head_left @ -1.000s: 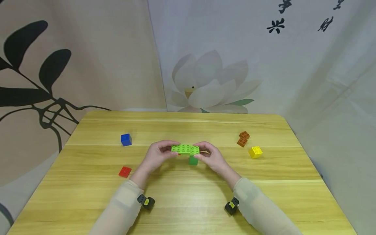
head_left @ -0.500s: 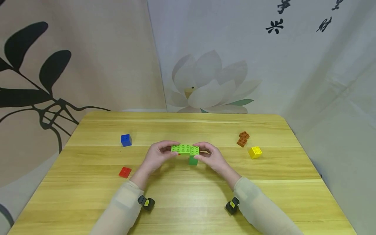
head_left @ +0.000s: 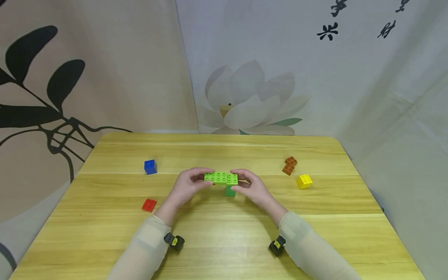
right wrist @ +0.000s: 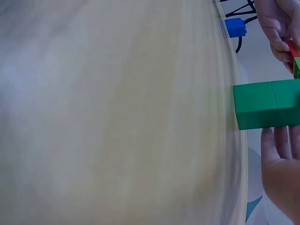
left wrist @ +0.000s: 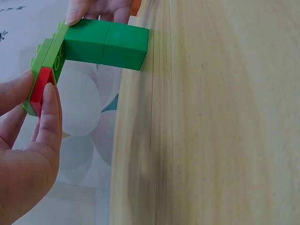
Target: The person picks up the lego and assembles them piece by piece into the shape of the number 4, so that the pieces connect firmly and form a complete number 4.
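Between my hands, at the middle of the table, is a joined brick assembly. Its top is a row of light green toy bricks [head_left: 215, 178]. Two dark green bricks [left wrist: 105, 44] stand stacked under the right end, seemingly reaching the table. Beneath the left end sits a red brick [left wrist: 41, 86], mostly hidden in the head view. My left hand [head_left: 185, 185] pinches the left end, thumb on the light green part and fingers against the red brick. At the other end, my right hand [head_left: 254, 189] grips the light green top between thumb and fingers.
On the wooden table [head_left: 224, 241], a blue brick [head_left: 150, 167] lies back left and a flat red brick [head_left: 149, 205] beside my left forearm. To the right are brown bricks [head_left: 289, 167] and a yellow brick [head_left: 304, 181]. A printed curtain [head_left: 259, 77] hangs behind the table.
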{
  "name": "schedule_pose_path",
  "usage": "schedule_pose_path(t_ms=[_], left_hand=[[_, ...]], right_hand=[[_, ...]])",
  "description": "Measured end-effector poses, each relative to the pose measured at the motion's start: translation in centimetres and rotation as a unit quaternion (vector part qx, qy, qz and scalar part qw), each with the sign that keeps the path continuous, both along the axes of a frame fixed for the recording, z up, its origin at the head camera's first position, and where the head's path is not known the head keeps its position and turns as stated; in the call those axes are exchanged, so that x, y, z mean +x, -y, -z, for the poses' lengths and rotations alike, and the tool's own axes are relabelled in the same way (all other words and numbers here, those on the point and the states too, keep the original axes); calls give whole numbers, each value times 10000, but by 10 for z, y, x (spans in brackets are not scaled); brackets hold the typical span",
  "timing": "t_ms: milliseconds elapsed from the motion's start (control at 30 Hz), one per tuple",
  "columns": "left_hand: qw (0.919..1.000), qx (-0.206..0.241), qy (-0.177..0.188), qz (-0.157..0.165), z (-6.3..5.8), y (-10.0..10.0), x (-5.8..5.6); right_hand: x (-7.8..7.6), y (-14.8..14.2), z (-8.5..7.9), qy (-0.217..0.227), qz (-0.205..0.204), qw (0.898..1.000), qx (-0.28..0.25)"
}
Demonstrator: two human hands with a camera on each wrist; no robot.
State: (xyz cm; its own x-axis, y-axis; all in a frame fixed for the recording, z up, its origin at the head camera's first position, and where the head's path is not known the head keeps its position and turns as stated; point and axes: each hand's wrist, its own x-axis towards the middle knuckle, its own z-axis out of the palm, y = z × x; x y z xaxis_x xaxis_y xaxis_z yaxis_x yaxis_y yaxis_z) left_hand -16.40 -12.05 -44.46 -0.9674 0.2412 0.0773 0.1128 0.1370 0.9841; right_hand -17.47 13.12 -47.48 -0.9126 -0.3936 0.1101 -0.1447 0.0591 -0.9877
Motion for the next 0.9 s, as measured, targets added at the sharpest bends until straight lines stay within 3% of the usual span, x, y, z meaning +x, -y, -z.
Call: schedule_pose_path(t_ms=[433, 900], left_hand=[[9999, -79, -59, 33, -1, 0, 1], [9996, -230, 83, 161, 0, 10, 3]], right_hand=[[0, -3, 1, 414, 54, 9989, 233], [-1, -3, 2, 416, 83, 9987, 280]])
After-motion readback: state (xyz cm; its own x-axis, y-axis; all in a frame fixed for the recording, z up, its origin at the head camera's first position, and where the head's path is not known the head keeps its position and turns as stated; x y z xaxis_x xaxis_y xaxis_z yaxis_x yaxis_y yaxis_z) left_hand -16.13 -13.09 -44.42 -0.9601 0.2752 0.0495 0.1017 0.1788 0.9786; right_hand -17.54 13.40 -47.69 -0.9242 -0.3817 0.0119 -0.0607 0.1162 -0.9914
